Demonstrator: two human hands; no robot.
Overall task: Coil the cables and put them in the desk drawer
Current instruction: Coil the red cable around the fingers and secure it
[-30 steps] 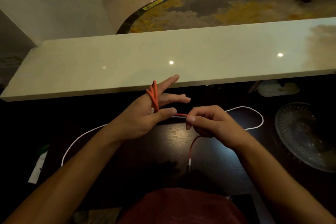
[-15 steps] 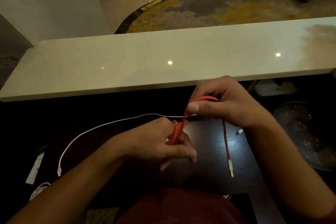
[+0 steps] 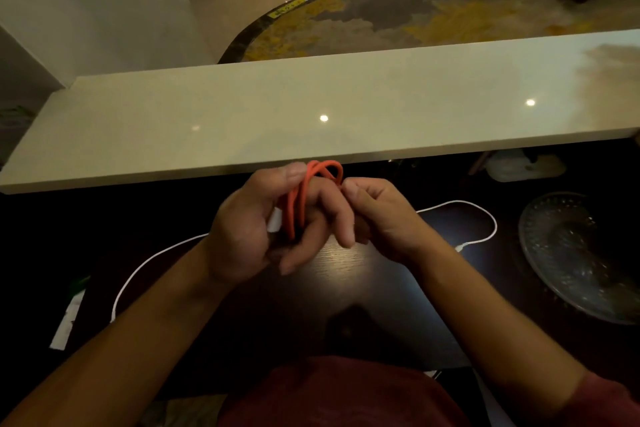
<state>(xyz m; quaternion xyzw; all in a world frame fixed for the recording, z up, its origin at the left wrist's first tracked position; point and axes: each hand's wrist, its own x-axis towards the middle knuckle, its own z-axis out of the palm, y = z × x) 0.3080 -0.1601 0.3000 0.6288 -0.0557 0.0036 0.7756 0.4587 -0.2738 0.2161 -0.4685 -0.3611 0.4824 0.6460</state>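
- A white paper slip (image 3: 67,321) is seen at the lower left of the frame, lying flat on the dark wood-grain desk (image 3: 349,274); its print cannot be read.
- A thin white cable (image 3: 145,262) is laid across the desk in a long curve, its middle hidden behind both hands; it reappears as a rounded loop right of centre, ending in a small plug.
- The left hand (image 3: 249,229) is held at centre frame, fingers partly spread, with the smooth orange cable (image 3: 301,198) wound in several loops around them; a white connector is glimpsed against the palm.
- The right hand (image 3: 377,215) is curled closed just beside it, fingertips pinched on the top of the orange loops.
- A pale glossy stone counter (image 3: 346,107) is stretched across the frame above the hands.
- A ribbed clear glass dish (image 3: 581,256) is set at the right edge, partly lost in shadow.
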